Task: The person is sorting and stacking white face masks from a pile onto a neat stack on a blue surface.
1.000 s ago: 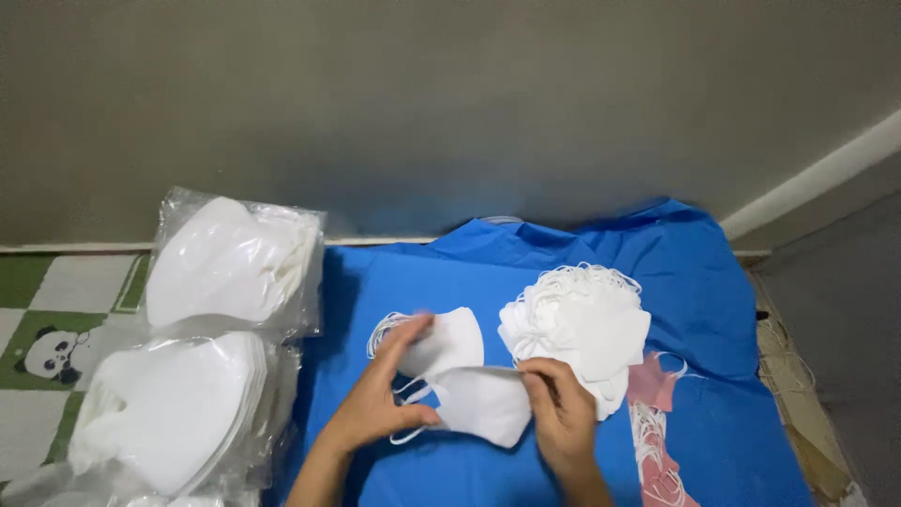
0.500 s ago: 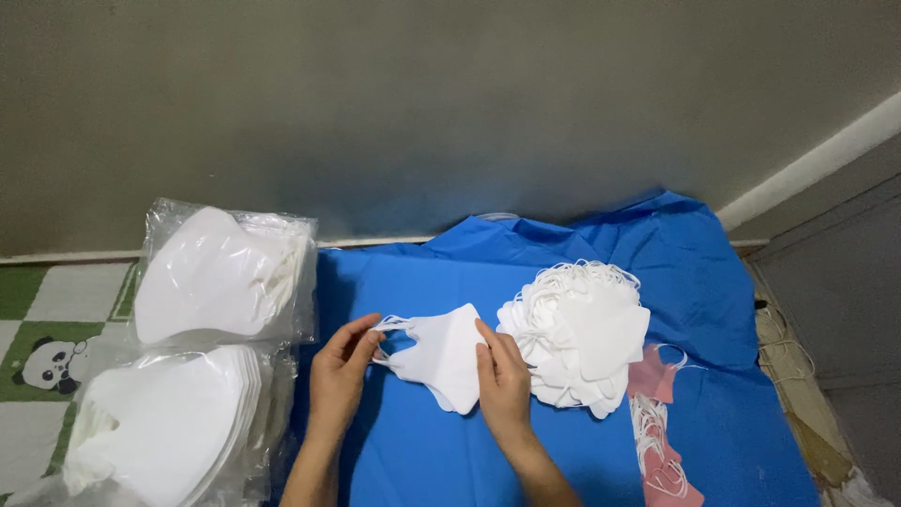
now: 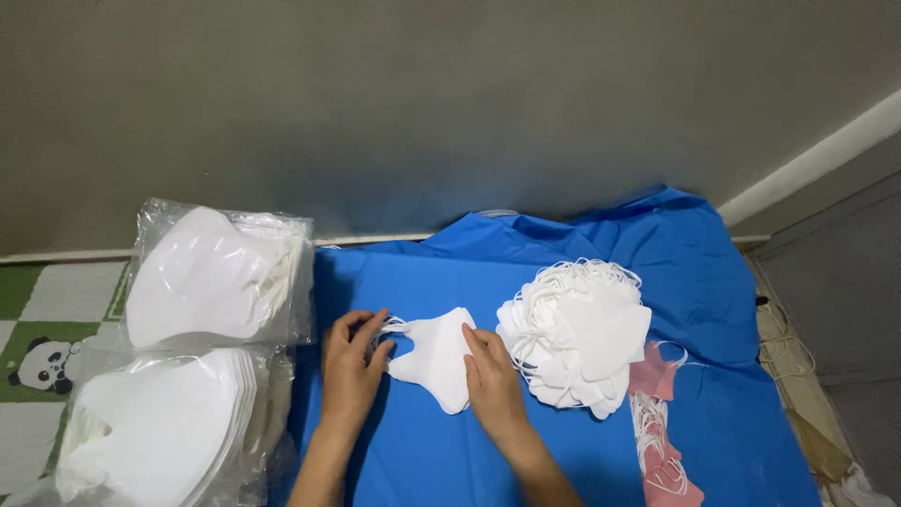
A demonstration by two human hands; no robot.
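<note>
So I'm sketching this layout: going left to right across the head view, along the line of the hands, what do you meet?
Panda floor mat → clear bags of white masks → left hand → single white mask → right hand → loose pile of white masks → pink masks → bare blue cloth.
</note>
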